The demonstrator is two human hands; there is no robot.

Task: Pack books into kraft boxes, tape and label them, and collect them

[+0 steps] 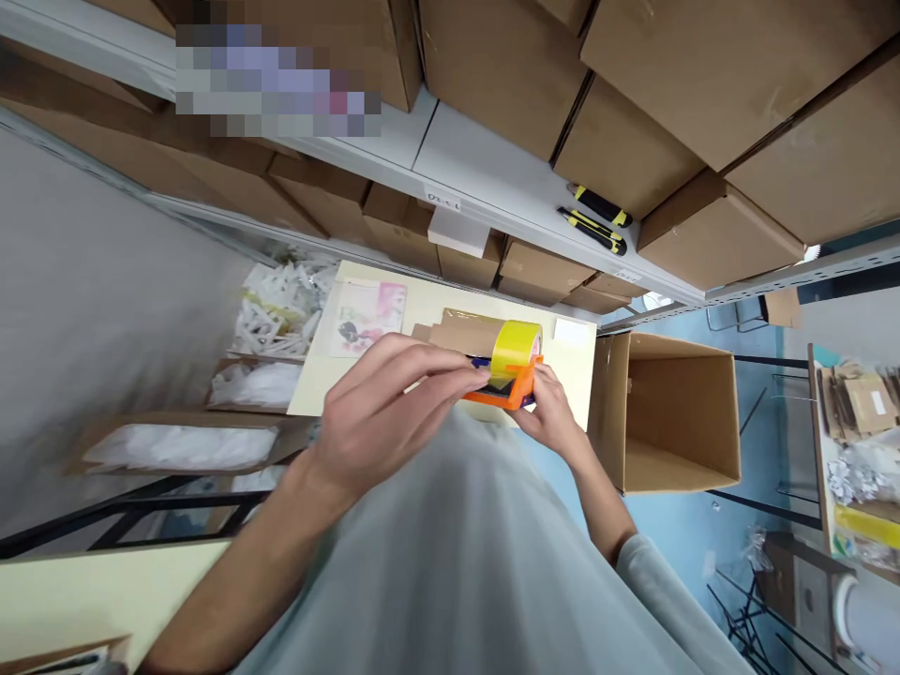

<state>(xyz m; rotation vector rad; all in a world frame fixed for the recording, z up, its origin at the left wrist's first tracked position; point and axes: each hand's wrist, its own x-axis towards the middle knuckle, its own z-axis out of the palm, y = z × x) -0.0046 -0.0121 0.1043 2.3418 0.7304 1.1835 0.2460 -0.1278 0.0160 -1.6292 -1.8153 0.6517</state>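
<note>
Just right of the frame's centre, a yellow tape roll [516, 347] sits in an orange tape dispenser [521, 387], gripped by the right hand [552, 410]. The left hand [390, 403] reaches straightened fingers to its left end; whether they pinch tape cannot be told. Steady grip and fingertips clear of any cutting edge would serve best. Beyond lies a cream table [316, 384]; rightward, an open carton [610, 412].

Org. tape dispenser [521, 386] w/ yel. tape roll [512, 349] loaded, held nr tbl [316, 386] edge, roll on far side.
</note>
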